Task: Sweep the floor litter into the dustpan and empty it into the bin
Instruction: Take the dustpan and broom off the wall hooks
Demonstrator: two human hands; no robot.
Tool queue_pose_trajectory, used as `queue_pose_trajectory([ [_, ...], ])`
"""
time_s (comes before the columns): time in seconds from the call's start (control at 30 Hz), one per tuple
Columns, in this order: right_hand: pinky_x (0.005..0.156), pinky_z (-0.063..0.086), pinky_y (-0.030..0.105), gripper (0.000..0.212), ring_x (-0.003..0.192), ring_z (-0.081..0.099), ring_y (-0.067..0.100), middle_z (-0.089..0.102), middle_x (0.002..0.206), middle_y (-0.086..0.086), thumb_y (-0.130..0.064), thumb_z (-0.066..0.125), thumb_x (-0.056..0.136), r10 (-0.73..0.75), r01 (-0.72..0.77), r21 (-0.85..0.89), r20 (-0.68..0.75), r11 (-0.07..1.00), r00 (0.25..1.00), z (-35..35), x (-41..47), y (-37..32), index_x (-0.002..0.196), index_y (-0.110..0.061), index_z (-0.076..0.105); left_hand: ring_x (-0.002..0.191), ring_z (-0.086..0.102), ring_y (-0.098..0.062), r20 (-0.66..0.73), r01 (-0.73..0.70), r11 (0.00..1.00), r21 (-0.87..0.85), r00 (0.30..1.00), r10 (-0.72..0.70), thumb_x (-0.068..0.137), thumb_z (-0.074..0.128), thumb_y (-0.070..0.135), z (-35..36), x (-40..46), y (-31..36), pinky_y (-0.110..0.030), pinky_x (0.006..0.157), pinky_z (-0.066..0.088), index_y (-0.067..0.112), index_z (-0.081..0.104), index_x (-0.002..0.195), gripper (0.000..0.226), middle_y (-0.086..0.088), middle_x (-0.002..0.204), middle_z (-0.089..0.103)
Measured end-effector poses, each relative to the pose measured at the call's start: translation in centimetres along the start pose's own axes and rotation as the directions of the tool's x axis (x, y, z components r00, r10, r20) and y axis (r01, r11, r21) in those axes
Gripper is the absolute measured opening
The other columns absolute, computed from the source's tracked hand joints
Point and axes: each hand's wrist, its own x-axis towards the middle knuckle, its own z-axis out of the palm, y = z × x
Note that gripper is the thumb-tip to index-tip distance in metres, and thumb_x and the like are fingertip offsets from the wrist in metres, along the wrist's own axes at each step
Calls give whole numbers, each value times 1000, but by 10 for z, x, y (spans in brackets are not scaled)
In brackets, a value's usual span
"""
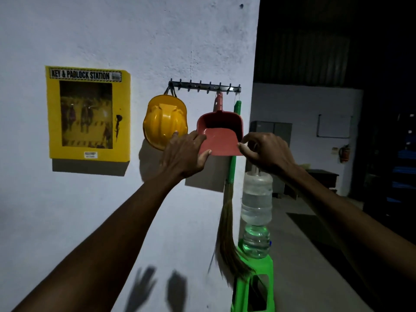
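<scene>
A red dustpan (220, 131) hangs by its handle from a dark hook rail (204, 86) on the white wall. My left hand (186, 154) holds the pan's lower left edge, thumb under the lip. My right hand (267, 152) pinches the lower right corner. A broom with a green handle (233, 154) and brown bristles (229, 239) hangs from the rail just behind the pan, at its right. No floor litter or bin shows in the frame.
A yellow hard hat (165, 122) hangs left of the pan. A yellow key and padlock station (89, 113) is further left. Water bottles (256, 199) stand on a green stool (254, 287) at the wall's corner. A dark hall opens to the right.
</scene>
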Motion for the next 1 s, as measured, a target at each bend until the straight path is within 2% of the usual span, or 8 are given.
queue_pose_trajectory([
  [0.1,52,38,17,27,67,66,14,73,84,0,-38,60,98,-9,9,-33,16,999,1000,49,52,28,103,-15,73,92,68,-35,2,36,999,-17,999,-36,87,52,46,69,43,-32,-50,90,47,9,66,118,50,-13,109,71],
  [0.23,52,35,17,25,69,65,13,74,89,-1,-38,62,97,-18,17,-41,-29,999,999,95,103,61,102,-16,74,95,66,-35,-53,70,993,-96,996,-75,89,54,45,138,100,-61,-46,87,47,10,65,118,47,-12,110,69],
  [0.4,56,50,26,22,71,66,17,74,93,3,-34,64,96,-50,50,-79,4,996,999,146,147,107,98,-14,74,110,61,-33,-13,91,984,-152,995,-94,92,53,50,210,155,-70,-45,94,44,13,55,133,55,-10,129,60],
  [0.53,58,57,36,23,68,66,18,73,86,3,-35,64,95,-9,4,-68,-72,998,997,183,179,148,90,-15,74,116,57,-30,-16,102,979,-179,994,-106,92,53,52,263,185,-75,-42,95,43,13,51,137,59,-8,135,57],
  [0.67,59,55,35,26,71,67,20,74,86,1,-38,64,93,44,-45,-1,-179,999,983,210,209,185,90,-15,76,110,59,-31,-60,62,986,-158,996,-72,92,55,52,299,212,-76,-41,89,45,12,53,134,58,-8,130,58],
  [0.83,65,48,31,25,83,66,21,72,97,6,-35,66,92,46,-28,66,-286,997,957,236,253,228,96,-12,75,109,58,-31,-143,186,967,-172,967,-212,94,53,51,332,257,-76,-43,90,45,11,55,130,54,-10,125,58],
  [0.9,70,44,30,29,90,65,23,70,106,8,-35,69,90,20,8,98,-272,995,962,242,274,240,104,-10,74,112,57,-31,-148,242,956,-165,952,-267,95,50,52,342,275,-76,-44,94,43,11,54,132,55,-9,128,57],
  [1.0,82,55,39,38,94,68,25,71,111,7,-43,71,88,27,-2,175,-141,985,990,256,301,255,111,-14,74,115,57,-30,-81,320,930,-180,938,-338,96,45,55,356,298,-78,-42,94,42,14,54,132,56,-9,129,59],
])
